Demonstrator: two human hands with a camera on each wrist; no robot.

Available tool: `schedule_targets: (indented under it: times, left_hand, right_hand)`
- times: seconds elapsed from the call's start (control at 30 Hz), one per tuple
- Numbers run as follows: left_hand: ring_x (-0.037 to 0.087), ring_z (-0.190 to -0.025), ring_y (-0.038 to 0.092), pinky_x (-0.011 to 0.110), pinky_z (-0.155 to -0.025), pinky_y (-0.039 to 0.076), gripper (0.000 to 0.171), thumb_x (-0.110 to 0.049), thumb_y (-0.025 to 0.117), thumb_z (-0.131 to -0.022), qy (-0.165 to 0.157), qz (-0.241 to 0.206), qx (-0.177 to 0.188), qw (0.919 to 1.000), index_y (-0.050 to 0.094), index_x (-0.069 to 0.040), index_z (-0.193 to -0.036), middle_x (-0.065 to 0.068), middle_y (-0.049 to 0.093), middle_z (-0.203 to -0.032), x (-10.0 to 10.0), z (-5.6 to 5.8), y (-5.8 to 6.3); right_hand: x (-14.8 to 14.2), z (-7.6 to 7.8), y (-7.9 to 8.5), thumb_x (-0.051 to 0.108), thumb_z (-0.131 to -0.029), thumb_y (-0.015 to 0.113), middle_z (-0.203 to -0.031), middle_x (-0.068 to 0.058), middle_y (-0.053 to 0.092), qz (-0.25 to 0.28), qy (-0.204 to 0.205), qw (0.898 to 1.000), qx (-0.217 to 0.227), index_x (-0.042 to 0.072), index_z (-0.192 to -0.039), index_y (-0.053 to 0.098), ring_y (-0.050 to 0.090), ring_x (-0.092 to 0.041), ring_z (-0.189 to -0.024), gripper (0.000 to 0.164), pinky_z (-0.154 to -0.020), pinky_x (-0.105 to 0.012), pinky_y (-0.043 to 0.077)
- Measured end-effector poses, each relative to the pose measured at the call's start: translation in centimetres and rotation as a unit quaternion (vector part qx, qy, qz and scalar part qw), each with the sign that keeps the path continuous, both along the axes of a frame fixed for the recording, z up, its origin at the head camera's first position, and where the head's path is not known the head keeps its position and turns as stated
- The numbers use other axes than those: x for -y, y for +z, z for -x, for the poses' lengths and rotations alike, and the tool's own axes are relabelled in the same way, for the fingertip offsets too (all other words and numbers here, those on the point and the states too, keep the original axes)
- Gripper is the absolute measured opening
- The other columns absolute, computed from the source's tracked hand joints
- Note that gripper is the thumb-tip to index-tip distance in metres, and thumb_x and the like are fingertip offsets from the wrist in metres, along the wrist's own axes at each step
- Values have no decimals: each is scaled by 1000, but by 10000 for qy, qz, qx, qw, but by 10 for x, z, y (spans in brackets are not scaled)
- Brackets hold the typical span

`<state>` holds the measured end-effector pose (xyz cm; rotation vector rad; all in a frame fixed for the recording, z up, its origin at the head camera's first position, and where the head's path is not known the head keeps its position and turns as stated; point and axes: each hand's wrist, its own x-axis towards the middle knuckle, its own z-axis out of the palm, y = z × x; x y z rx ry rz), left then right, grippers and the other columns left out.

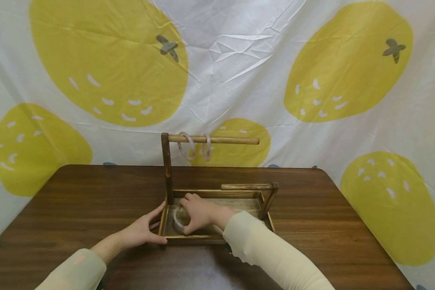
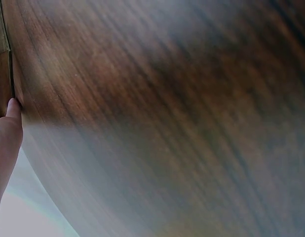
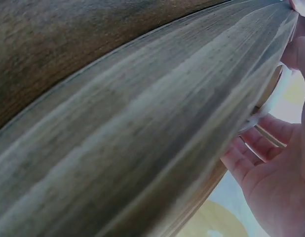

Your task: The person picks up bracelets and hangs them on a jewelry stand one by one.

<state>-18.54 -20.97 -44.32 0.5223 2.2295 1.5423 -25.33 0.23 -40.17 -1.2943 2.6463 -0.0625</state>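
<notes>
A wooden tray stand (image 1: 217, 240) with two uprights and two horizontal bars rests on the table. My right hand (image 1: 203, 212) reaches into the tray and grips a pale, translucent bangle (image 1: 177, 219) between thumb and fingers at the left end. In the right wrist view, part of the bangle (image 3: 277, 96) shows beside the fingers, behind the tray's wall (image 3: 142, 118). With fairly straight, spread fingers, my left hand (image 1: 139, 230) touches the tray's left end, thumb at the front corner. Two pinkish bangles (image 1: 187, 146) hang from the upper bar (image 1: 235, 140).
The lower bar (image 1: 246, 187) extends leftward from the short right upright (image 1: 270, 201). Dark wood-grain table (image 1: 311, 225) surrounds the stand. Behind it hangs a white cloth (image 1: 235, 80) printed with yellow fruit.
</notes>
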Motion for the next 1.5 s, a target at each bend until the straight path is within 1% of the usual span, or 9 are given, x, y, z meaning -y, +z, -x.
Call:
schedule_targets:
  times: [0.2,0.33,0.57,0.73,0.93,1.1,1.27,1.5]
  left_hand:
    - [53,-134,22,47,-106,39,109,-16,76,-78,8,-22,-42,10000,-6,-1,-149,32,-5,-152,0,0,-1]
    - [53,-134,21,47,-106,39,110,-17,76,-78,27,-9,-7,10000,-6,-1,-149,31,-6,-153,0,1,-1]
    - [52,-135,21,47,-107,38,110,-17,76,-78,53,34,-36,10000,-5,-1,-149,29,-7,-153,-1,1,0]
    - [52,-134,20,50,-108,35,109,-16,76,-78,2,-9,-91,10000,-6,0,-149,32,-6,-152,-1,0,1]
    - [52,-134,21,49,-107,35,109,-14,76,-78,-8,-59,-149,9999,-5,1,-149,33,-3,-152,-1,0,0]
    - [52,-134,23,48,-106,36,109,-14,77,-77,9,-51,-183,9998,-4,2,-149,35,0,-151,-1,1,-1]
    - [52,-133,24,47,-106,38,109,-14,76,-77,22,-24,-188,9998,-4,1,-149,35,0,-151,0,1,-2]
    - [51,-134,23,49,-107,35,109,-14,77,-77,6,-39,-239,9997,-4,2,-149,36,4,-150,0,0,-2]
  right_hand:
    - [-7,0,1,38,-70,73,-118,-5,49,270,20,9996,68,6,-132,47,47,-17,-105,74,-89,-23,49]
    - [-12,1,2,36,-69,74,-117,-4,49,557,-97,9981,241,8,-129,48,47,-16,-104,71,-89,-22,48]
    - [-19,2,5,30,-70,73,-123,-8,48,950,-195,9936,584,6,-130,46,47,-18,-112,70,-97,-26,46]
    - [-22,1,7,28,-69,71,-124,-9,49,1135,-168,9917,572,4,-129,46,48,-19,-113,69,-99,-26,46]
    - [-25,-1,9,28,-69,69,-121,-7,48,1250,-179,9901,619,6,-127,46,48,-18,-110,67,-96,-26,47]
    - [-26,-1,10,29,-68,68,-119,-6,48,1332,-179,9884,713,8,-127,45,47,-15,-106,67,-94,-23,46]
    - [-26,-2,12,29,-68,67,-117,-9,48,1500,-97,9861,711,7,-127,45,47,-14,-101,66,-90,-22,46]
    - [-26,-6,18,26,-70,67,-115,-7,46,1691,-65,9822,820,5,-126,44,46,-14,-101,64,-90,-24,46]
